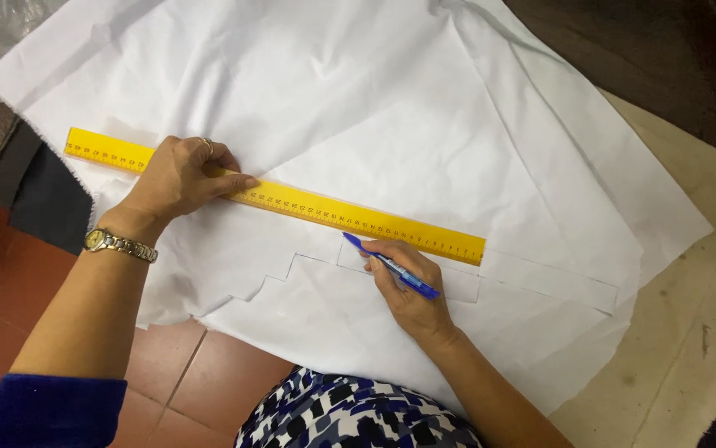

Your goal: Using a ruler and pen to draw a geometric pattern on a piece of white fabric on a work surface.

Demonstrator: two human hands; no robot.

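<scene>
Left hand [182, 176] flat, pinning yellow ruler [275, 197] onto white fabric [424, 133]; right hand [408, 286] clenched round blue pen [389, 265], tip at ruler edge. Best: firm downward pressure, pen hugging edge.

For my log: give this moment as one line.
left hand pressing yellow ruler | right hand holds blue pen | white fabric beneath

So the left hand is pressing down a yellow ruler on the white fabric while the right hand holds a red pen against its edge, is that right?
Not quite: the pen is blue, not red, as the head view shows. The rest holds: the left hand presses the yellow ruler onto the white fabric, and the right hand holds the pen at the ruler's edge.
</scene>
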